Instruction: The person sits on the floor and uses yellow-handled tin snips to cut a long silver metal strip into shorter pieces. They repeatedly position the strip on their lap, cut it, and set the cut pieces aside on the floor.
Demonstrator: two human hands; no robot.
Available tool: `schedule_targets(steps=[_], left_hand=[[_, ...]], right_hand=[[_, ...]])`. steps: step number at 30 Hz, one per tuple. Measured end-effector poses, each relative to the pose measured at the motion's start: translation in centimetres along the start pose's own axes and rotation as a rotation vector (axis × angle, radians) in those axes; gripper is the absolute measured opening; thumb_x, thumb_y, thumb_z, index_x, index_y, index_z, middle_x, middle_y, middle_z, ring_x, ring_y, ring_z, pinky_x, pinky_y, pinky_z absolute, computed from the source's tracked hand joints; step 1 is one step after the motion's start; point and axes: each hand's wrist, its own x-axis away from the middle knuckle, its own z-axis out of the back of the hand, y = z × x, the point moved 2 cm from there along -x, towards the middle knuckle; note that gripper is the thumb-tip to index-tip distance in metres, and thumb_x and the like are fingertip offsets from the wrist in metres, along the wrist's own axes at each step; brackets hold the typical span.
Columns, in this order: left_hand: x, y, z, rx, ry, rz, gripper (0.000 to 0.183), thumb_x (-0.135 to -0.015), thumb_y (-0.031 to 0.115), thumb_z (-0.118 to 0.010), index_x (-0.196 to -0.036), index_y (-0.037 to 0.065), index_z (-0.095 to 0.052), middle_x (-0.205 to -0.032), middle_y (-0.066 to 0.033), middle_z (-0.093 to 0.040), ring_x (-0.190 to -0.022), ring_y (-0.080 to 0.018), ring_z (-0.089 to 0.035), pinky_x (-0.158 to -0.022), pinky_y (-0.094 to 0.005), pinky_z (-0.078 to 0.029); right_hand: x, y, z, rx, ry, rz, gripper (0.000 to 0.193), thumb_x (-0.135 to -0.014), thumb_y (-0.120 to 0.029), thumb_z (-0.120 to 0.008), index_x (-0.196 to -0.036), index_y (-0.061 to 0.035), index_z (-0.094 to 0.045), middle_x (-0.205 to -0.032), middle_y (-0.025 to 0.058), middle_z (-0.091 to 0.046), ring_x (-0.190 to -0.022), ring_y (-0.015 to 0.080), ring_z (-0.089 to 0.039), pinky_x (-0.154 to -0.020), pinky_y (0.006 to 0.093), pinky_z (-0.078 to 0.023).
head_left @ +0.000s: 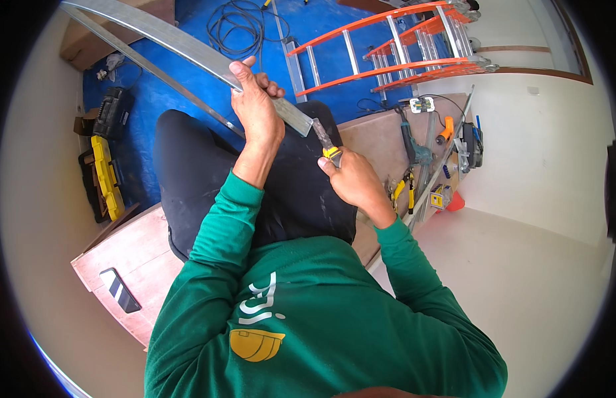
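Left hand (258, 109) is gripping, thumb laid along one side and fingers curled to the other; right hand (354, 176) is closed on a tool handle. Taking items largest first: a blue floor sheet (192, 20) covers the ground ahead, and the wooden counter (374, 132) under the seated person carries assorted tools at the right. The principal item is a long metal channel (195, 52), which runs from the upper left, through the left hand, to a cut-looking end in front of the dark-trousered knees; whether it rests on them cannot be determined. Judged by its thin section, it should be light for its length and stiff along its run, though its walls would likely dent or twist under a hard squeeze. The bare metal face is probably slick, and the end edges may be sharp. Recommended hold: around both side walls, a little back from the end, much where the left hand sits; the long far portion would tend to swing and wants support. A narrower metal strip (168, 83) runs beside it; any join is not visible. Smallest, the yellow-and-black hand tool (326, 142) appears rigid and compact, best held by the handle, its grey metal part at the channel's end, contact unconfirmed.
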Motion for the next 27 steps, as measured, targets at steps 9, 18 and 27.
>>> schedule_targets(steps=[9,18,27], left_hand=[[-1.3,-0.6,1.9,-0.026,-0.027,0.042,0.075,-0.104,0.069,-0.065,-0.133,0.001,-0.057,-0.077,0.0021,-0.039,-0.064,-0.0101,-0.041,-0.059,-0.0311,-0.043],[-2.6,-0.7,5.8,0.024,-0.094,0.129,0.064,-0.107,0.061,-0.065,-0.132,0.003,-0.058,-0.075,0.0042,-0.036,-0.063,-0.0081,-0.037,-0.058,-0.0275,-0.038],[-2.8,-1.1,5.9,0.046,-0.129,0.153,0.058,-0.109,0.056,-0.065,-0.132,0.003,-0.056,-0.077,0.0037,-0.036,-0.065,-0.0084,-0.038,-0.059,-0.0279,-0.039]], right_hand=[[-1.6,-0.5,-0.1,0.044,-0.132,-0.006,0.050,-0.107,-0.039,-0.070,-0.115,0.0099,-0.064,-0.106,0.0366,-0.072,-0.107,0.0560,-0.068,-0.092,0.0574,-0.053],[-6.8,0.0,0.8,-0.089,-0.739,-0.190,0.035,-0.110,-0.035,-0.068,-0.107,-0.0007,-0.063,-0.086,0.0069,-0.066,-0.070,0.0188,-0.068,-0.064,0.0391,-0.055],[-9.9,-1.0,3.7,-0.132,-1.004,-0.308,0.031,-0.109,-0.035,-0.069,-0.106,-0.0050,-0.062,-0.085,0.0038,-0.061,-0.069,0.0165,-0.067,-0.058,0.0369,-0.058]])
